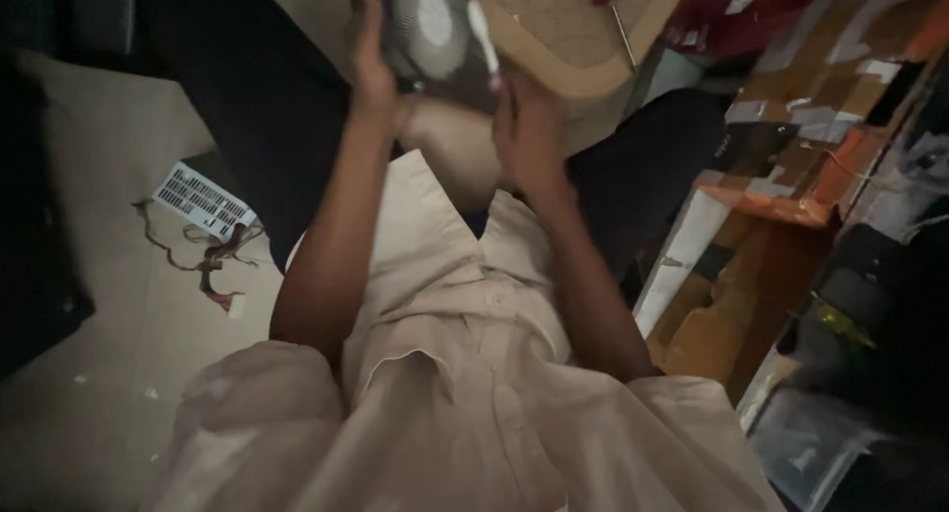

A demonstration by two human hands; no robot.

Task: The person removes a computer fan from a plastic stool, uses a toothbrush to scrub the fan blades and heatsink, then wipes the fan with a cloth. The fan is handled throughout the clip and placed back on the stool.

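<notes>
1. Both hands are up at the far end of the scene, holding a round grey fan (pixel 435 33) between them. The left hand (pixel 371 72) grips its left edge, fingers curled up along the rim. The right hand (pixel 529 131) sits at its near right corner, pressed against the underside; I can't tell how tightly those fingers are closed because they're mostly hidden behind the fan and the shot is blurry.
2. The fan sits right between the two hands, touching both, held above the lap rather than resting on anything I can make out. A white blade or strip (pixel 481 33) runs across its right side.
3. Just behind it, on the far right, there's a tan woven mat (pixel 573 28) with a red-handled screwdriver (pixel 615 13) lying on it.
4. The floor is pale cardboard or sheet (pixel 109 176). On the left lies a vented metal box (pixel 203 201) with a tangle of wires (pixel 213 260) next to it, well apart from the hands.
5. To the right is a stack of taped cardboard boxes (pixel 791 146). The room is dim and cluttered.
6. The fan's flat round face is tilted towards the camera. It's roughly circular, so I can't tell any long axis.
</notes>
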